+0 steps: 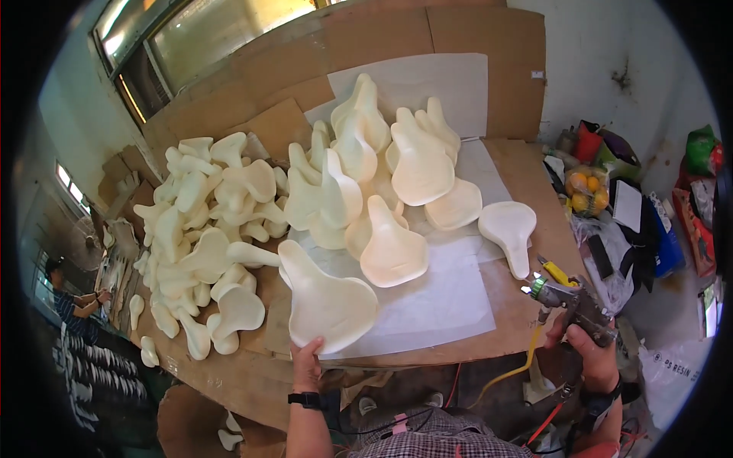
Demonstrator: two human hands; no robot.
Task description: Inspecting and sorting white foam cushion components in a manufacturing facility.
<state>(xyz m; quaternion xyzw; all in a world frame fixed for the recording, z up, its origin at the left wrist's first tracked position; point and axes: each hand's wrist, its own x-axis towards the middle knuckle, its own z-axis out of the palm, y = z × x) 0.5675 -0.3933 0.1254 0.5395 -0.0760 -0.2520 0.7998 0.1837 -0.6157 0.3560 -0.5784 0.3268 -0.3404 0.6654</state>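
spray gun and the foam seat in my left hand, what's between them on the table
In the head view, only white paper and bare table edge lie between the spray gun and the foam seat.

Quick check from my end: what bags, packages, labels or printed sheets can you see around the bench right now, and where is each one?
Clear bag of oranges: right of the bench, among clutter, bulging, yellow-orange fruit inside.
White plastic sack: floor at lower right, crumpled, dark print.
Green bag: far right by the wall, rounded, shiny.
White sheet or card: beside the oranges, flat, rectangular.
Small white label: on the brown cardboard backing, upper right.
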